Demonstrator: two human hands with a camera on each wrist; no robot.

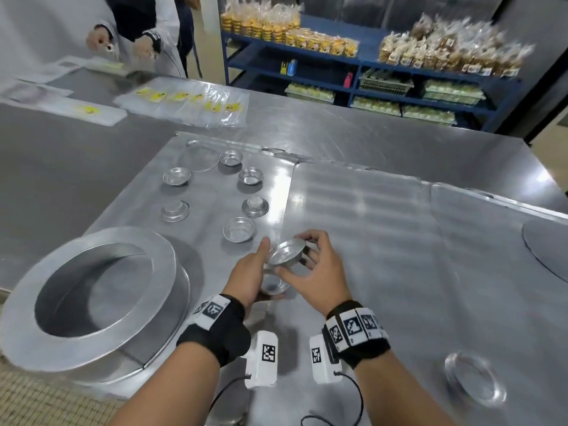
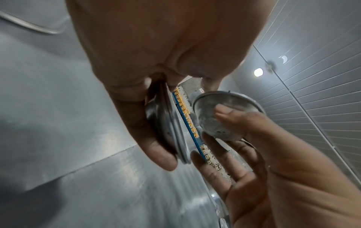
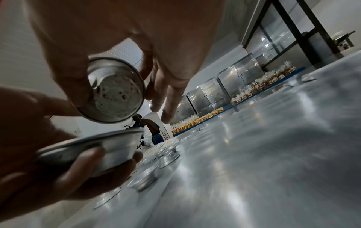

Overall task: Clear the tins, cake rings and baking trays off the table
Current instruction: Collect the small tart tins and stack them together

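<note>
My left hand (image 1: 256,272) grips a small round tin (image 1: 275,286) (image 2: 168,128) (image 3: 91,150) just above the baking trays. My right hand (image 1: 307,261) pinches a second small tin (image 1: 287,252) (image 2: 218,114) (image 3: 115,91), tilted, directly above the first one and close to it. Several more small tins (image 1: 238,229) sit on the left baking tray (image 1: 138,195), some upright and some upside down. A large cake ring (image 1: 92,290) stands at the tray's near left corner. Another small tin (image 1: 475,378) lies at the near right.
A flat round disc (image 1: 198,156) lies at the tray's far end, another disc (image 1: 547,247) at the right edge. A second baking tray (image 1: 353,241) lies to the right. Plastic bags (image 1: 190,103) cover the far table, where another person (image 1: 123,35) stands. Blue shelves (image 1: 368,72) hold packed goods.
</note>
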